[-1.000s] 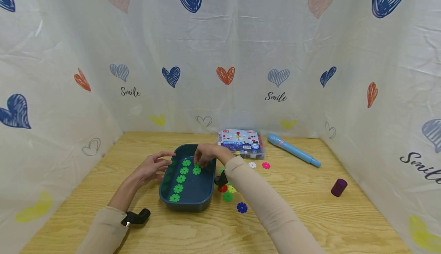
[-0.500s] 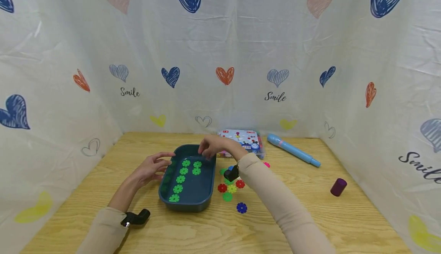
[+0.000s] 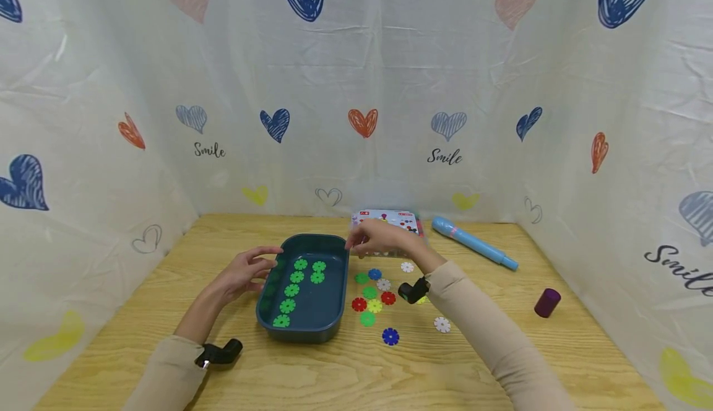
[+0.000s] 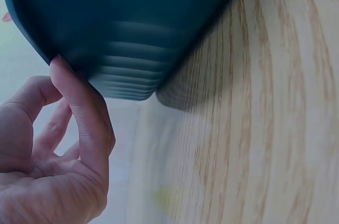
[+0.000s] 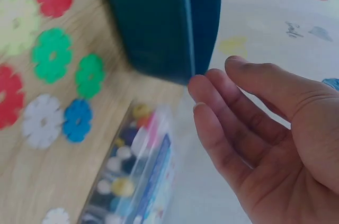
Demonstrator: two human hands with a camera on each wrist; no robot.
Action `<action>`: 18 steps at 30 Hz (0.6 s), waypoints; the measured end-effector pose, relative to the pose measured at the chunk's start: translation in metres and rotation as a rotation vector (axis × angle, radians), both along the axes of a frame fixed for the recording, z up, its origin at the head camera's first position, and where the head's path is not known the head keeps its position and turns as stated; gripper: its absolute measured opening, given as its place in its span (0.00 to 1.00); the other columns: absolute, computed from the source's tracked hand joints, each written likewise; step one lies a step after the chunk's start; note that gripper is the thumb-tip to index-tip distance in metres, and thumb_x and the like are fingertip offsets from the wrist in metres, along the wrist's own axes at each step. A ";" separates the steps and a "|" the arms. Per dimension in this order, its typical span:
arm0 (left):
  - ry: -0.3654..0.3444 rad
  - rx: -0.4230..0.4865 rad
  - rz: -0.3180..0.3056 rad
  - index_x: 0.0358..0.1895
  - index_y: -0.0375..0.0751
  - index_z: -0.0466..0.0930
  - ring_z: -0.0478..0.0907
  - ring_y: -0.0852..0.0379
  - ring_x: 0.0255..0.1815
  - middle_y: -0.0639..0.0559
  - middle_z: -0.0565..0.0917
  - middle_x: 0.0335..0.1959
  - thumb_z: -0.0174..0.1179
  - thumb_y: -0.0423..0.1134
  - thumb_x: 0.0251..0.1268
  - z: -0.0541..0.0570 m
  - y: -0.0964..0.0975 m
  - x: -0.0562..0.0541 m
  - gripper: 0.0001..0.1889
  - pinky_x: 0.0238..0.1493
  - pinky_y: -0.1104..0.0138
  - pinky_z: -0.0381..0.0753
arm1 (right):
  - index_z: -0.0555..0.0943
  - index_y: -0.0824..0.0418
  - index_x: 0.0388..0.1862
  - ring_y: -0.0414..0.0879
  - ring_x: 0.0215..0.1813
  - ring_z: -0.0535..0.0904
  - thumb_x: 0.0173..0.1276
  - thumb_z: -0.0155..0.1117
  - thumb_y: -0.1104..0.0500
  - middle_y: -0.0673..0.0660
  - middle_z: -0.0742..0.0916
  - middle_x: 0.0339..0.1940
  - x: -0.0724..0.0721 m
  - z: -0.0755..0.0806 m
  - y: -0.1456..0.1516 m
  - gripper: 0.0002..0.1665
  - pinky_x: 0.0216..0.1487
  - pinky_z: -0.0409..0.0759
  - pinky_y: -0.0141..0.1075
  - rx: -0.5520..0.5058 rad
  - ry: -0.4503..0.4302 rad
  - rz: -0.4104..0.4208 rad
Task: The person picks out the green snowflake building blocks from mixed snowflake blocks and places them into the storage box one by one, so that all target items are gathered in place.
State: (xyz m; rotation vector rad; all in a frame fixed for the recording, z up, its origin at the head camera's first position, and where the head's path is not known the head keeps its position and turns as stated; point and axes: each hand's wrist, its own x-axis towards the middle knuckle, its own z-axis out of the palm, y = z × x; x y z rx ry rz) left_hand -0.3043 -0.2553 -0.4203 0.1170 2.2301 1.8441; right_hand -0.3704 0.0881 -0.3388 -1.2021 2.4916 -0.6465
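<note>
My right grip (image 3: 370, 237) holds nothing: its fingers are loosely bent, tips at the 2 o'clock corner of the dark teal tray (image 3: 301, 335); contact with the rim I cannot confirm. My left grip (image 3: 245, 272) is relaxed, fingers apart, a fingertip resting against the tray's rim at 10 o'clock. The tray sits level on the wooden tabletop (image 3: 289, 380). In it lie seven green discs (image 3: 292, 290), notched like flowers: five in a column along the 9 o'clock side, two close together toward 1 o'clock. Beside the tray, around 3 o'clock, are loose discs (image 3: 370, 293) in green, red, white, blue and yellow; a dark blue disc (image 3: 390, 337) lies apart at 4 o'clock. Beyond my right grip, a clear box (image 3: 405, 220) of small coloured pieces is partly hidden. Farther out lie a light-blue microphone-shaped object (image 3: 475, 244), between 2 and 3 o'clock, and a purple cylinder (image 3: 548, 302) at 3 o'clock.
</note>
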 end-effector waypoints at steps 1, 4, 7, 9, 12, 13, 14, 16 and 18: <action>-0.001 -0.001 0.003 0.70 0.43 0.66 0.82 0.54 0.42 0.44 0.79 0.54 0.58 0.44 0.72 0.000 0.000 0.000 0.27 0.36 0.65 0.86 | 0.84 0.64 0.48 0.49 0.38 0.85 0.72 0.59 0.63 0.58 0.88 0.38 0.001 -0.002 0.004 0.11 0.38 0.83 0.32 -0.006 -0.009 -0.009; -0.005 0.001 0.010 0.70 0.44 0.67 0.82 0.55 0.41 0.45 0.79 0.53 0.58 0.44 0.71 -0.001 -0.001 0.000 0.26 0.36 0.65 0.86 | 0.85 0.62 0.46 0.48 0.38 0.86 0.71 0.60 0.63 0.57 0.89 0.38 0.004 -0.009 0.017 0.09 0.39 0.84 0.35 -0.022 -0.034 -0.032; -0.010 0.001 0.014 0.70 0.45 0.67 0.82 0.55 0.41 0.46 0.79 0.52 0.58 0.44 0.71 -0.001 -0.002 0.000 0.26 0.36 0.65 0.86 | 0.84 0.61 0.46 0.53 0.40 0.87 0.71 0.60 0.63 0.61 0.89 0.40 0.007 -0.015 0.029 0.09 0.38 0.85 0.35 -0.028 -0.034 -0.022; -0.011 0.003 0.016 0.70 0.45 0.67 0.82 0.55 0.41 0.47 0.80 0.51 0.58 0.44 0.71 -0.001 -0.001 0.000 0.26 0.36 0.66 0.86 | 0.84 0.63 0.47 0.55 0.40 0.86 0.72 0.59 0.63 0.64 0.88 0.41 0.010 -0.018 0.036 0.09 0.37 0.84 0.35 -0.022 -0.027 -0.011; -0.005 0.006 0.005 0.70 0.44 0.66 0.82 0.55 0.40 0.46 0.80 0.51 0.58 0.44 0.71 -0.001 -0.001 0.000 0.27 0.35 0.66 0.86 | 0.83 0.65 0.48 0.55 0.40 0.86 0.72 0.59 0.63 0.64 0.88 0.41 0.013 -0.024 0.045 0.11 0.36 0.83 0.32 -0.020 -0.026 -0.006; -0.006 0.007 0.003 0.70 0.44 0.66 0.82 0.55 0.40 0.46 0.80 0.51 0.58 0.45 0.71 -0.001 -0.001 0.001 0.27 0.35 0.66 0.86 | 0.83 0.66 0.49 0.55 0.39 0.86 0.72 0.59 0.63 0.64 0.88 0.41 0.014 -0.027 0.048 0.11 0.36 0.82 0.31 -0.020 -0.026 -0.003; -0.006 0.010 0.002 0.71 0.43 0.66 0.82 0.55 0.41 0.46 0.80 0.51 0.58 0.45 0.71 -0.001 -0.001 0.001 0.28 0.35 0.66 0.86 | 0.83 0.67 0.49 0.53 0.39 0.86 0.72 0.59 0.63 0.64 0.88 0.41 0.015 -0.030 0.051 0.12 0.35 0.82 0.29 -0.019 -0.017 0.002; -0.005 0.013 -0.004 0.71 0.43 0.65 0.82 0.55 0.41 0.46 0.79 0.51 0.58 0.45 0.71 -0.001 -0.001 0.001 0.28 0.35 0.66 0.86 | 0.83 0.67 0.48 0.50 0.39 0.85 0.72 0.59 0.64 0.63 0.88 0.41 0.016 -0.036 0.055 0.11 0.36 0.81 0.28 -0.020 -0.014 0.008; -0.004 0.015 -0.009 0.71 0.43 0.65 0.83 0.55 0.41 0.45 0.79 0.52 0.58 0.45 0.71 -0.001 -0.001 0.001 0.28 0.36 0.66 0.86 | 0.83 0.67 0.48 0.47 0.38 0.84 0.71 0.60 0.64 0.60 0.88 0.40 0.017 -0.042 0.058 0.11 0.37 0.81 0.27 -0.016 -0.017 0.005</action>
